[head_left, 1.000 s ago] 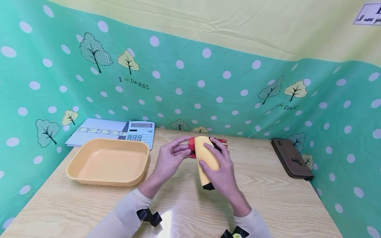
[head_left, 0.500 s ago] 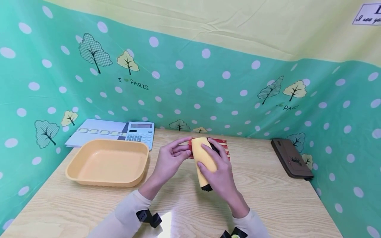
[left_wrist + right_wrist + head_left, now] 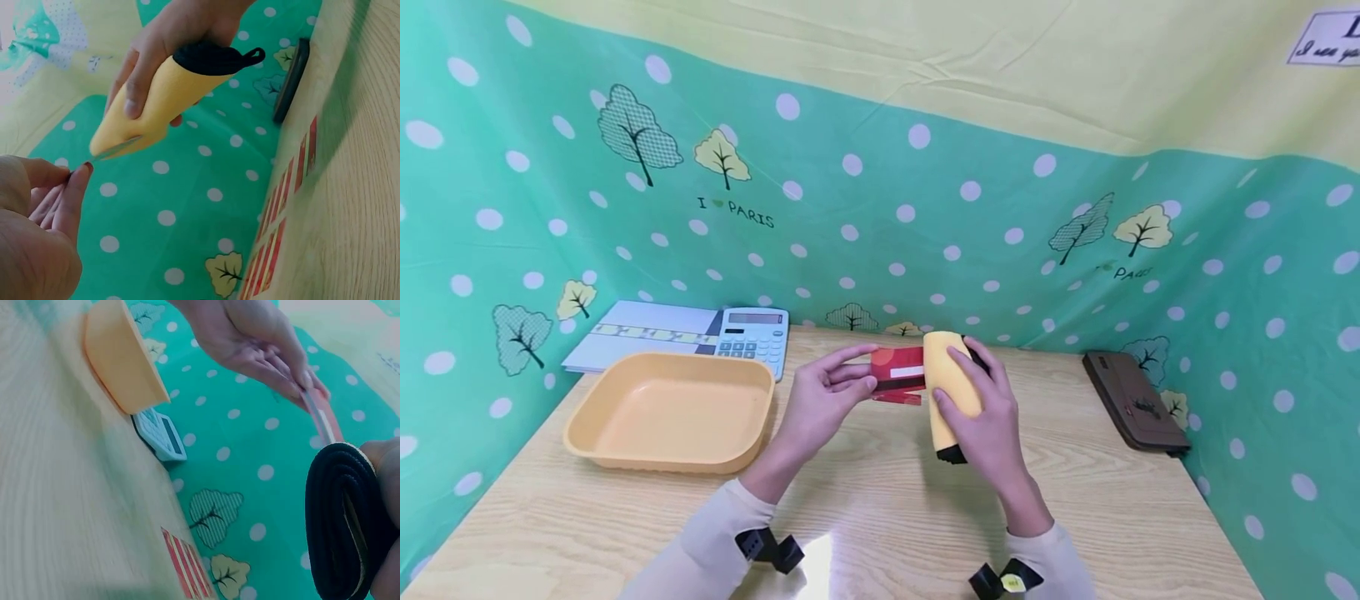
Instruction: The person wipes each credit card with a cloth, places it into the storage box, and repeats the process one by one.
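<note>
My left hand (image 3: pixel 823 396) pinches the left end of a red bank card (image 3: pixel 897 357), whose white panel and dark stripe face the head camera. With my right hand (image 3: pixel 988 408) I grip a folded yellow cloth (image 3: pixel 943 379) with a black edge, thumb on the near side. The cloth's left side meets the card's right end, overlapping it in the head view. In the left wrist view, the card (image 3: pixel 119 149) runs edge-on into the lower end of the cloth. A black loop (image 3: pixel 255 56) sticks out from the cloth's edge.
Several red strips (image 3: pixel 269 259) lie in rows on the wooden table (image 3: pixel 850 517) behind the hands. An orange-tan plastic tub (image 3: pixel 673 458) stands at left. A light blue calculator (image 3: pixel 756 333) and a pale folder (image 3: pixel 640 321) lie behind it. A brown pouch (image 3: pixel 1131 400) lies at right.
My right hand and the cloth have moved right, after a slight shift left. More of the bank card now shows between the hands. The left hand has stayed nearly in place.
</note>
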Tool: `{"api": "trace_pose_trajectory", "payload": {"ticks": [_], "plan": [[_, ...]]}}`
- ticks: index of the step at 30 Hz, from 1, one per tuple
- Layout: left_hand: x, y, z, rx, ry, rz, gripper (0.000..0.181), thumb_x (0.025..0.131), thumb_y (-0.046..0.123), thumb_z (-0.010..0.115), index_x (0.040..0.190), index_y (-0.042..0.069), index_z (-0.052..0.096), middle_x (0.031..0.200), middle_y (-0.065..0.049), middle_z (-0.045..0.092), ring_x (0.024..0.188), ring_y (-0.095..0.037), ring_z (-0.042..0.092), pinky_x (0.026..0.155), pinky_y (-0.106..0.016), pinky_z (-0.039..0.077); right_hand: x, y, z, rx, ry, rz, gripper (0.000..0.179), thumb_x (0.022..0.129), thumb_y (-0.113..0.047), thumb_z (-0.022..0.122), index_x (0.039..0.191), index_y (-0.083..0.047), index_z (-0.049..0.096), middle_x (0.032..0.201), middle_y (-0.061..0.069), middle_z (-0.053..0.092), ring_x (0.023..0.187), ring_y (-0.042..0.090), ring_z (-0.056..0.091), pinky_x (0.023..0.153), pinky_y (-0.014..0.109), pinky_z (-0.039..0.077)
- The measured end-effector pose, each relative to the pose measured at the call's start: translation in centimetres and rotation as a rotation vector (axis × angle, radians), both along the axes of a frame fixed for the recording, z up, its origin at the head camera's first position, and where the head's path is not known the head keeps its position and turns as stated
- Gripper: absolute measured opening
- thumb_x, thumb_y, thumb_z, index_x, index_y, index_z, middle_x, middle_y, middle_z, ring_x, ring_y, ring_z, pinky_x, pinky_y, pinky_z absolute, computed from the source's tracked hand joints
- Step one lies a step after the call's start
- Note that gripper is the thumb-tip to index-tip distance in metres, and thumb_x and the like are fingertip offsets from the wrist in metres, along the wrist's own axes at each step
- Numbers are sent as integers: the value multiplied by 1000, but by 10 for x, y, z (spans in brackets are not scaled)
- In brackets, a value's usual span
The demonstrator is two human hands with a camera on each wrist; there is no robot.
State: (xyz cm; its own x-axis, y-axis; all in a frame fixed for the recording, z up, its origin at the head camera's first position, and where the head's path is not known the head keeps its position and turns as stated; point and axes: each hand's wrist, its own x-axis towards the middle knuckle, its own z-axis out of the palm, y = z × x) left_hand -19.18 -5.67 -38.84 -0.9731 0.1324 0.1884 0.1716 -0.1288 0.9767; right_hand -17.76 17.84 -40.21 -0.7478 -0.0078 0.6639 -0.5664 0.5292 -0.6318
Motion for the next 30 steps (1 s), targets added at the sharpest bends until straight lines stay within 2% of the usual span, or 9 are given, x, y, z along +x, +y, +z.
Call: {"api": "trace_pose_trajectory", "payload": {"ticks": [6, 10, 13, 17, 22, 26, 30], "plan": [[-2, -2, 0, -46, -1, 39, 44, 93, 1, 72, 135, 12, 68, 116, -22, 77, 107, -31, 76, 88, -30, 65, -4, 15, 1, 12, -14, -59, 58, 84, 0, 83, 138, -14, 67, 154, 11, 51, 140, 32, 51, 98, 0, 43], [-3, -5, 0, -49, -17, 63, 44, 94, 2, 72, 136, 13, 68, 116, -21, 77, 108, -30, 76, 89, -29, 65, -6, 22, 2, 15, -40, -84, 58, 85, -3, 83, 139, -16, 66, 156, 8, 50, 144, 31, 48, 98, -1, 41], [-4, -8, 1, -40, -24, 60, 44, 94, 2, 71, 137, 12, 67, 117, -22, 76, 108, -29, 76, 90, -29, 64, -6, 25, 3, 7, -53, -84, 58, 86, -5, 82, 140, -17, 65, 157, 6, 48, 145, 30, 47, 97, 0, 41], [-8, -16, 4, -38, -21, 20, 45, 96, 1, 70, 140, 9, 64, 120, -25, 74, 107, -24, 77, 92, -30, 64, -7, 26, 3, -5, -63, -78, 57, 88, -6, 81, 141, -18, 65, 157, 5, 48, 145, 28, 46, 97, 0, 41], [-11, -38, 5, -81, -26, 20, 46, 95, 1, 69, 141, 9, 64, 122, -26, 73, 104, -17, 77, 92, -29, 64, -7, 25, 4, -21, -68, -62, 55, 89, -7, 81, 140, -19, 65, 157, 4, 48, 145, 27, 46, 95, 2, 42], [-13, -65, 7, -160, -53, 42, 48, 97, 5, 70, 143, 13, 62, 126, -24, 72, 105, -12, 76, 93, -27, 63, -7, 26, 5, -24, -75, -60, 55, 89, -7, 81, 140, -20, 65, 157, 3, 48, 144, 27, 47, 93, 3, 43], [-15, -94, 8, -233, -38, 52, 48, 100, 10, 68, 147, 11, 58, 129, -25, 70, 103, -5, 75, 93, -25, 63, -6, 27, 4, -22, -87, -67, 56, 88, -8, 81, 140, -20, 65, 157, 3, 48, 145, 27, 46, 93, 2, 43]]}}
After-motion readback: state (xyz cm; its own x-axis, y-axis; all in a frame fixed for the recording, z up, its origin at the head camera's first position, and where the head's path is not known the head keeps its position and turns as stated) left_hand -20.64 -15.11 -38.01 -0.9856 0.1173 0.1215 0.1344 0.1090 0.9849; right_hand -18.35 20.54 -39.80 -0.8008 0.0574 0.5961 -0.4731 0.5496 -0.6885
